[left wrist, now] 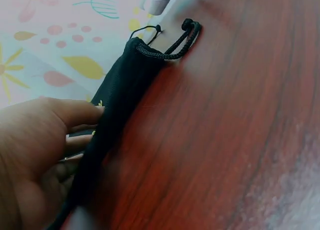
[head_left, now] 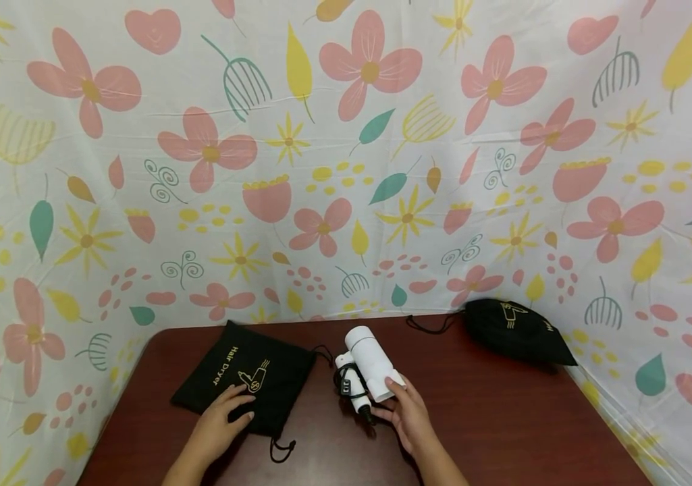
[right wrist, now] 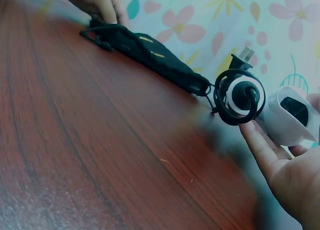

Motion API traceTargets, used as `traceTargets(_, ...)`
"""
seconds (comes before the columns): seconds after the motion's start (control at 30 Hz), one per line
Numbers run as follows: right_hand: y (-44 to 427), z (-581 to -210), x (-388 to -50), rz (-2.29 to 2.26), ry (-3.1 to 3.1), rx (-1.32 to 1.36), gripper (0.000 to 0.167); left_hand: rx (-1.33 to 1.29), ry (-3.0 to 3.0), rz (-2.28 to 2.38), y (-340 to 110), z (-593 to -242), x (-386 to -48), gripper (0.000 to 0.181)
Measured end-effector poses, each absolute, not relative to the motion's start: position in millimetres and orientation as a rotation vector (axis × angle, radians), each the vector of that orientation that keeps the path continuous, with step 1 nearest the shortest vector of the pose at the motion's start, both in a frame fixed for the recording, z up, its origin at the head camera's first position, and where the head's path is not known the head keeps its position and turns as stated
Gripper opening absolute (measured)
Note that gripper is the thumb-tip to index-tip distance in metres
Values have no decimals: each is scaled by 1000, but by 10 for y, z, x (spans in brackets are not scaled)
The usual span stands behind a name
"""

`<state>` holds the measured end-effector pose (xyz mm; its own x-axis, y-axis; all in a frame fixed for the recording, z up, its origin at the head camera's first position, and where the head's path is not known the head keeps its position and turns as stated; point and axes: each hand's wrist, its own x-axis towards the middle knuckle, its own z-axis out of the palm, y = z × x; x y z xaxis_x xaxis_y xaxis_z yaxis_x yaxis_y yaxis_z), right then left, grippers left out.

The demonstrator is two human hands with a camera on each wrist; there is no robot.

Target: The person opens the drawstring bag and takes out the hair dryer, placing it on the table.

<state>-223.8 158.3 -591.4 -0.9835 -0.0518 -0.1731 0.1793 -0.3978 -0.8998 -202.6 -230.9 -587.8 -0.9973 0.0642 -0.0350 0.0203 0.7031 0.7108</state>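
Observation:
A white hair dryer (head_left: 375, 361) with a folded handle is at the table's middle, its black cord wound round the handle (head_left: 354, 385). My right hand (head_left: 409, 415) grips the dryer's near end, thumb on top and fingers beneath. In the right wrist view, the cord's plug (right wrist: 242, 58) sticks up beside the handle's end. A black drawstring bag (head_left: 218, 364) printed "Hair Dryer" in gold lies to the left. My left hand (head_left: 218, 422) rests on it with slightly bent fingers, also seen against the bag (left wrist: 117, 105) in the left wrist view.
Another black drawstring bag (head_left: 512, 334) with gold print lies at the table's back right, its cord trailing left. The dark red wooden table (head_left: 503, 418) meets a flower-patterned cloth (head_left: 346, 169) at its back and sides.

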Motion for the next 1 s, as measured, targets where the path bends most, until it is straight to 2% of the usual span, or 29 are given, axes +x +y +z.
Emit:
traceTargets(0.2, 1601, -5921, -2253, -2512, 1658, 184, 57, 106, 2790, 1114, -2316, -5864, -2000, 49)
traceTargets(0.4, 1613, -5931, -2255, -2508, 1673, 205, 60, 77, 2815, 1027, -2329, -5881, -1968, 55)
traceTargets(0.67, 1624, -5927, -2242, -2480, 1710, 195, 67, 31, 2815, 1002, -2371, -5905, -1940, 57)
traceTargets(1.0, 1627, -5958, -2245, -2477, 1727, 220, 67, -9, 2852, 944, -2486, -5877, -1942, 56)
